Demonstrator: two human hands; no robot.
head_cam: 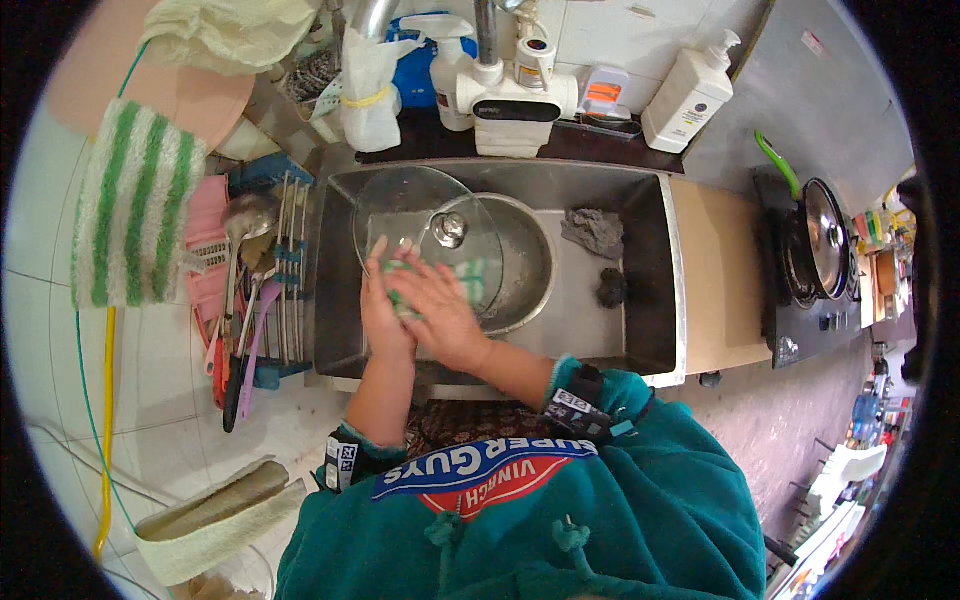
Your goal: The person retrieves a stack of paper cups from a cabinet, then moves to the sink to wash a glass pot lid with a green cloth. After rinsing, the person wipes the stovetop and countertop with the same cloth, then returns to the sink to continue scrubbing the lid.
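Note:
Over a stainless steel sink [652, 262], my left hand [386, 311] holds the near left rim of a clear glass pot lid [397, 195]. My right hand [442, 307] lies over a green-and-white striped cloth [472, 281] against the lid, close beside my left hand. Part of the cloth shows through the glass, and the rest is hidden by my fingers. The lid's round knob [448, 229] faces up. Beneath the lid is a round metal basin [529, 262], partly seen through it.
A grey rag [594, 231] and a dark scouring pad [611, 288] lie at the sink's right. Bottles and a white water heater tap [517, 105] stand behind. Utensils [244, 300] hang on the left; a lidded pan [823, 240] sits on the stove at right.

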